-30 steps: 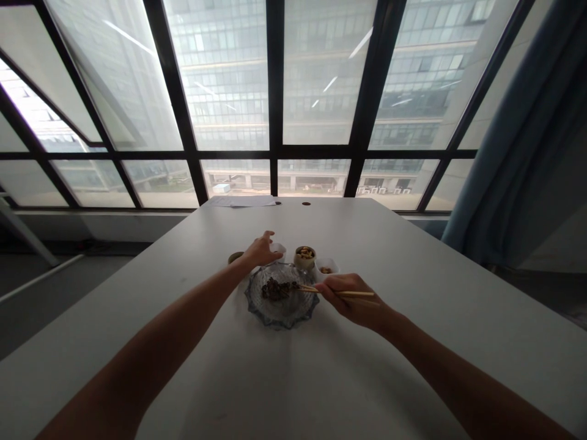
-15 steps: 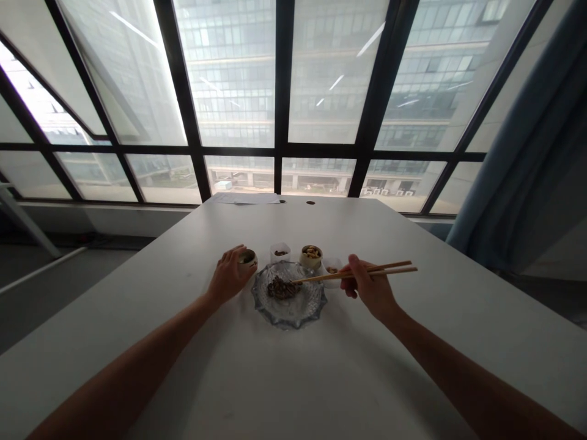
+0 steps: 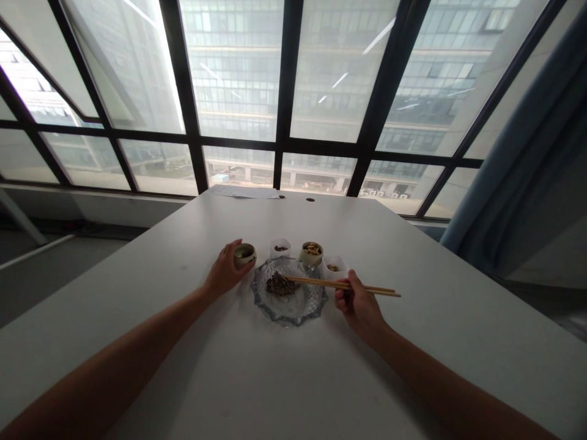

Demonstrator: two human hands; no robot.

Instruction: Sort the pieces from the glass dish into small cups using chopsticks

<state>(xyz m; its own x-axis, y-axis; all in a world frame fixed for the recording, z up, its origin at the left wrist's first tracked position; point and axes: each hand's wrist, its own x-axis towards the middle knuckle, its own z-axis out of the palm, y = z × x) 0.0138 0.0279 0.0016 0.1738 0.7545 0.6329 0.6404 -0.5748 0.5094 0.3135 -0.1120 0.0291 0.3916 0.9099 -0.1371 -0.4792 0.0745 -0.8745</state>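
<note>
Left hand (image 3: 224, 267), at the white tub (image 3: 274, 252) one second earlier, now clasps the left bowl (image 3: 250, 259) between thumb and fingers. Right hand (image 3: 361, 305) grips the chopsticks (image 3: 318, 282), their tips at the dark food (image 3: 279, 285) in the glass plate (image 3: 293, 319). Behind it, rightward from the left bowl, stand the white tub, a bowl of pale pieces (image 3: 311, 261) and a second tub (image 3: 330, 272).
</note>
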